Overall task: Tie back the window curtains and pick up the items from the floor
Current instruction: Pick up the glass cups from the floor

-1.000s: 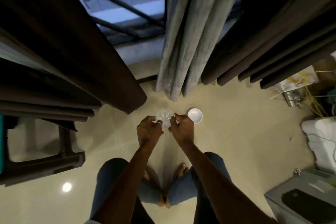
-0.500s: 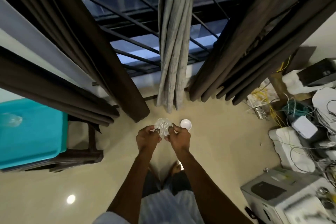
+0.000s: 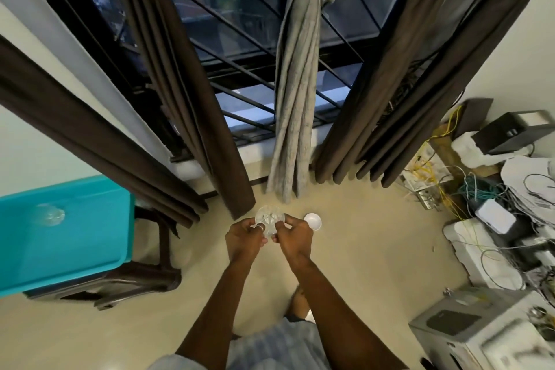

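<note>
A clear cut-glass cup (image 3: 269,217) is held above the floor between my left hand (image 3: 244,239) and my right hand (image 3: 292,237), both gripping its near side. Just right of it a small white bowl (image 3: 313,221) lies on the beige floor. The grey curtain (image 3: 295,117) hangs bunched and knotted at the window's middle. Dark brown curtains hang on the left (image 3: 192,99) and on the right (image 3: 390,99), reaching down to the floor.
A teal plastic tub (image 3: 64,237) rests on a dark stool (image 3: 144,276) at the left. At the right lie tangled cables (image 3: 468,189), white boxes and a grey machine (image 3: 468,327). The barred window (image 3: 240,75) fills the wall ahead.
My view has risen from a crouch to standing, so the floor, the bowl and my hands look smaller and more window shows. Both hands keep holding the glass cup.
</note>
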`<state>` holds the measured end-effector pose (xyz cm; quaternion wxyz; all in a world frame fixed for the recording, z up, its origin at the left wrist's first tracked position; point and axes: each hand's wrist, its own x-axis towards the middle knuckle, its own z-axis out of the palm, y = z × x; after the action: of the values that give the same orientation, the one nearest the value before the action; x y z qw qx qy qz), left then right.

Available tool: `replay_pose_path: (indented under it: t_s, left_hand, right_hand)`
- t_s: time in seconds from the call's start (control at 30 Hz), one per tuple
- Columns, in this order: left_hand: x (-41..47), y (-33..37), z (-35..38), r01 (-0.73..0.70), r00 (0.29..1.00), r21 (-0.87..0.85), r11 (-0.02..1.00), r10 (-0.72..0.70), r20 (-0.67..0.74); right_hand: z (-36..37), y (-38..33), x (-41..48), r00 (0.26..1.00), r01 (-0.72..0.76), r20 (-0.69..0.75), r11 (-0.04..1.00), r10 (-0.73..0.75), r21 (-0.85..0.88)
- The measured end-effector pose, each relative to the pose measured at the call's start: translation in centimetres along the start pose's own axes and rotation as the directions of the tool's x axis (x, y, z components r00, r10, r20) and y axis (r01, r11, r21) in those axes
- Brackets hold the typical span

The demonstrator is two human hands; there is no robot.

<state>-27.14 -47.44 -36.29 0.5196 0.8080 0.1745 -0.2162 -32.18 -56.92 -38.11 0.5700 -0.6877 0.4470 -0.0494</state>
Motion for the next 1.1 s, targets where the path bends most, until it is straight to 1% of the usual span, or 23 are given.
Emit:
replay_pose_path:
  t_s: [0.13, 0.23, 0.3, 0.43, 0.5, 0.6, 0.8, 0.97, 1.1]
  left_hand:
    - [1.2, -1.9, -4.2, 0.011, 1.000, -0.048, 0.999, -0.011, 0.009]
    - [2.2, -3.6, -8.3, -0.009, 0.998, -0.086, 0.996, 0.014, 0.056]
    - [2.8, -4.7, -11.4, -0.011, 0.998, -0.103, 0.995, 0.017, 0.062]
    - [3.9, -5.5, -17.1, -0.031, 0.997, -0.053, 0.998, 0.035, 0.068]
    - [4.7, -6.0, -19.6, -0.054, 0.995, -0.030, 0.998, 0.056, 0.077]
    - [5.7, -6.5, -22.8, -0.077, 0.996, -0.018, 0.997, 0.078, 0.048]
    - [7.6, -6.6, -25.5, -0.070, 0.997, -0.030, 0.997, 0.071, 0.040]
    - [8.8, -5.7, -26.1, -0.136, 0.989, 0.040, 0.990, 0.134, 0.054]
    - [10.5, -5.5, -27.5, -0.122, 0.992, 0.082, 0.989, 0.121, 0.019]
  right_hand:
    - [3.9, 0.4, -1.6, 0.997, 0.073, -0.011, 0.996, -0.073, -0.045]
    - [7.1, -0.9, -4.8, 0.998, 0.057, 0.013, 0.994, -0.056, -0.090]
    - [9.3, -1.7, -7.5, 0.999, 0.049, 0.022, 0.992, -0.047, -0.118]
    - [13.9, -2.6, -11.4, 0.999, 0.044, 0.001, 0.986, -0.045, -0.160]
    - [16.2, -2.9, -12.6, 0.999, 0.049, 0.002, 0.987, -0.049, -0.155]
    - [19.1, -3.8, -13.8, 0.997, 0.074, 0.015, 0.988, -0.072, -0.135]
    - [22.1, -4.8, -13.7, 0.995, 0.089, 0.047, 0.985, -0.083, -0.150]
    - [23.6, -5.0, -11.6, 0.996, 0.076, 0.052, 0.989, -0.069, -0.128]
    - [26.2, -5.1, -10.3, 0.992, 0.067, 0.115, 0.988, -0.051, -0.137]
